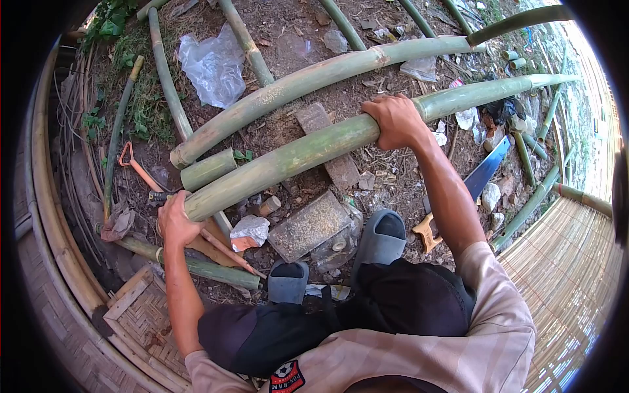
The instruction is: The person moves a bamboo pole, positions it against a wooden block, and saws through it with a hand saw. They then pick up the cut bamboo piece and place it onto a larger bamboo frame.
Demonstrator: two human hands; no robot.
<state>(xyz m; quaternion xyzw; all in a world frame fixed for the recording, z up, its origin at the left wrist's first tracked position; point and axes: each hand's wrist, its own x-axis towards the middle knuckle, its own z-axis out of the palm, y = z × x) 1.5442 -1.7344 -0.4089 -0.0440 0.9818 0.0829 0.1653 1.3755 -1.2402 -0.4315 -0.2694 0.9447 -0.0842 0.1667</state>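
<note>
A thick green bamboo pole [295, 157] lies slantwise in front of me, its cut end at the left and its thin end far right. My right hand [396, 121] is wrapped over the top of this pole near its middle. At the cut end, my left hand [178, 221] is closed against the pole, with its fingertips partly hidden. Close by that hand is a small black and yellow object [159, 196] whose kind I cannot make out. A short bamboo piece [208, 170] sits just beyond the pole. Behind it rests a second long bamboo pole [282, 92].
A handsaw [486, 168] with a wooden handle is right of my right forearm. An orange-handled tool [141, 171] lies at the left. Between the pole and my sandals are a sawdust-covered block [309, 226] and a broken stone [249, 232]. Clear plastic [213, 65] lies farther back.
</note>
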